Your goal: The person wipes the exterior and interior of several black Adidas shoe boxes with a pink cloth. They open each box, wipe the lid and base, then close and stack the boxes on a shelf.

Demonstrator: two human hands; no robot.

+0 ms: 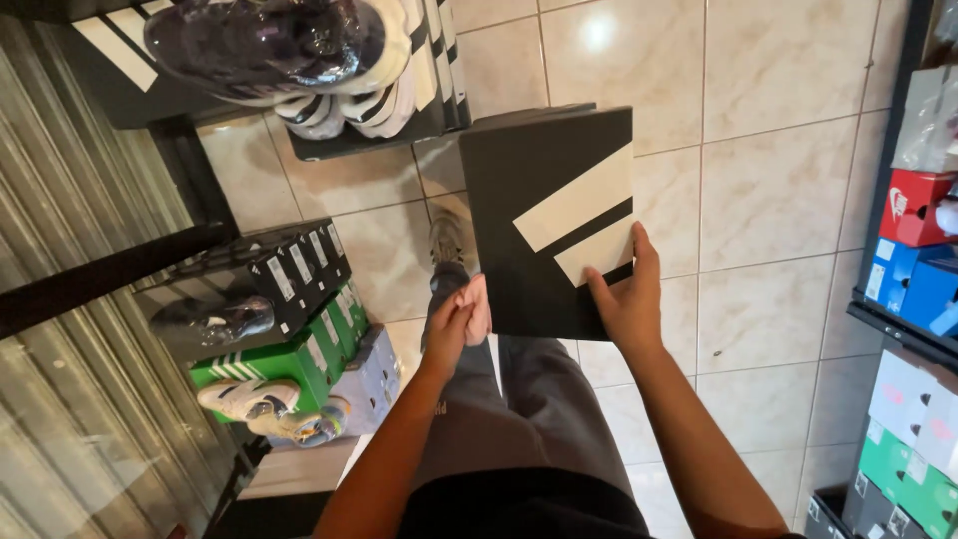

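Note:
A black shoebox (529,200) with pale diagonal stripes on its lid hangs in front of me above the tiled floor. My right hand (627,299) grips its near right corner, thumb on the lid. My left hand (457,321) is at the box's near left edge, fingers curled against the side. Below the box I see my grey trousers and one shoe (446,243) on the tiles.
Stacked black and green shoeboxes (289,329) with wrapped sneakers (249,399) on them stand to the left. A shelf with more sneakers (289,45) is at top left. Red, blue, white and green boxes (913,250) fill a rack on the right.

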